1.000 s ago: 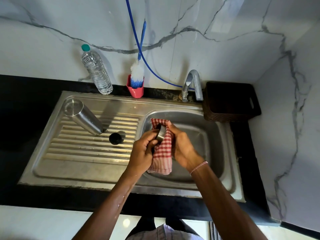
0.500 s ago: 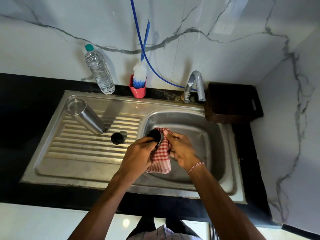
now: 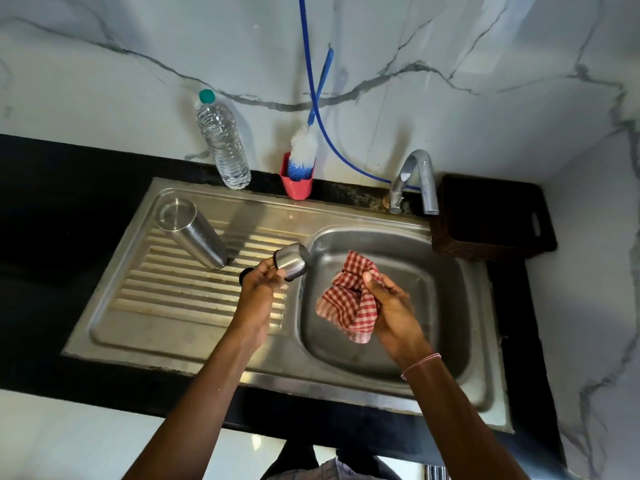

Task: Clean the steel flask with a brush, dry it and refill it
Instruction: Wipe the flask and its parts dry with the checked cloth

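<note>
The steel flask (image 3: 192,233) stands upside down on the ribbed drainboard (image 3: 173,299) at the left. My left hand (image 3: 258,292) holds the flask's steel cap (image 3: 293,260) above the drainboard's right edge. A small black stopper (image 3: 245,274) peeks out just behind that hand. My right hand (image 3: 389,308) grips a crumpled red-checked cloth (image 3: 348,304) over the sink basin (image 3: 426,282). The cap and cloth are apart. A blue-and-white bottle brush (image 3: 304,150) stands in a red holder (image 3: 298,187) against the wall.
A plastic water bottle (image 3: 223,143) with a green cap stands behind the drainboard. The tap (image 3: 417,180) rises at the basin's back, fed by a blue hose (image 3: 311,81). A dark woven basket (image 3: 491,216) sits at the right on the black counter (image 3: 52,209).
My hands have separated: the left carried the steel cap left toward the drainboard, and the right drew the cloth away to the right over the basin.
</note>
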Tool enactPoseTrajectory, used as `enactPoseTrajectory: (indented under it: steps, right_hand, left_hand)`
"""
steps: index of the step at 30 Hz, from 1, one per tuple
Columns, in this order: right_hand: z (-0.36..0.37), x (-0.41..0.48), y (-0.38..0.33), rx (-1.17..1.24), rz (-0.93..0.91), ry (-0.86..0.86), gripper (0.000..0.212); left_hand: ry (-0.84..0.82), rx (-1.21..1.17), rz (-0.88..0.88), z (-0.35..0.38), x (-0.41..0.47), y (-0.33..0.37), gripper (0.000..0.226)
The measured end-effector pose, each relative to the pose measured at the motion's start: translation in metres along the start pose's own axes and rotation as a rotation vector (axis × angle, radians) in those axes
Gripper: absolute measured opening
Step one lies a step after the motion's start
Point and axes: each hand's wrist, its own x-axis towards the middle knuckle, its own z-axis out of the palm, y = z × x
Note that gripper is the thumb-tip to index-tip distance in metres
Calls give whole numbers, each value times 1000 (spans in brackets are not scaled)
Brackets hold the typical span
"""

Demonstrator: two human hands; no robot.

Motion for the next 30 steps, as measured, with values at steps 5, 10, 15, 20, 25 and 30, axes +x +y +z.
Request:
enactPoseTrajectory:
  steps: [5, 10, 15, 20, 25, 30]
  right_hand:
    - [1, 7, 2, -17, -3, 47, 34]
    - [7, 16, 1, -24, 9, 39, 31]
    - [11, 27, -2, -66, 24, 54, 29]
    - [13, 38, -2, -100, 41, 64, 33]
    - [18, 49, 0, -118, 53, 88, 30]
    - [14, 51, 2, -130, 58, 93, 31]
  left_hand:
    - [-31, -388, -149, -6, 23, 3, 32]
    - [20, -199, -95, -9, 45, -5, 88]
    - [144, 94, 0, -10, 62, -1, 60]
    - [175, 494, 128, -18, 97, 11, 45]
    - [120, 1069, 275, -22, 131, 12, 57]
    - [91, 1182, 314, -20, 150, 7, 49]
